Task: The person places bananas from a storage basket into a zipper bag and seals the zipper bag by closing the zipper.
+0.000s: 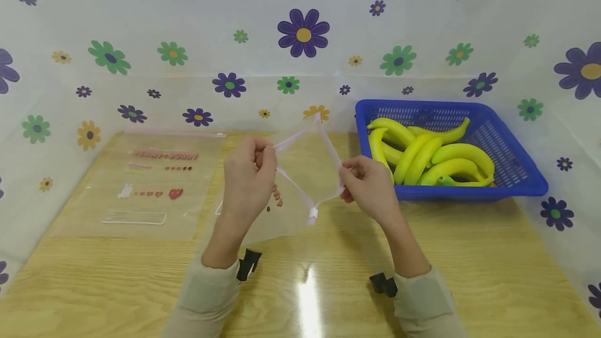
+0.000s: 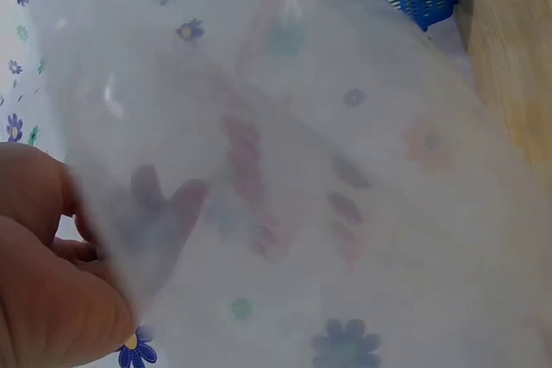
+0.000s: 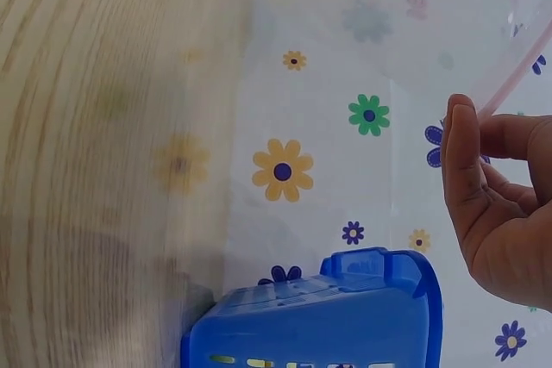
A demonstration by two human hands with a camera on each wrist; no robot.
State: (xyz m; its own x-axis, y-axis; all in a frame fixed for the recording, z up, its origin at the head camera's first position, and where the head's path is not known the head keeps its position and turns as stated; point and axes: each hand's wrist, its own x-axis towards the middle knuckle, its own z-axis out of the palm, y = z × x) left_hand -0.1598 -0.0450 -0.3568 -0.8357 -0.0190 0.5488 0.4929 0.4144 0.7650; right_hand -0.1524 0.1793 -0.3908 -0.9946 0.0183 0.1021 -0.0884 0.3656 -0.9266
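Observation:
A clear zip bag [image 1: 277,226] with a pale pink zip edge is held up over the table, its mouth spread into a wide diamond. My left hand [image 1: 249,176] pinches one side of the mouth between thumb and fingers. On the opposite side, the right hand [image 1: 371,186] pinches the other edge. A white zip slider [image 1: 313,213] sits at the near corner of the mouth. The left wrist view shows the cloudy film of the bag [image 2: 388,221] beside the left thumb [image 2: 65,308]. In the right wrist view, the right hand's fingertips [image 3: 463,127] meet the pink zip strip [image 3: 522,71].
Right of the hands stands a blue plastic basket [image 1: 469,192] with several yellow bananas [image 1: 418,155] in it. A second zip bag [image 1: 141,205], printed with pink lettering and a strawberry, lies flat on the wooden table [image 1: 117,286] at left. Flowered cloth [image 1: 197,61] hangs behind.

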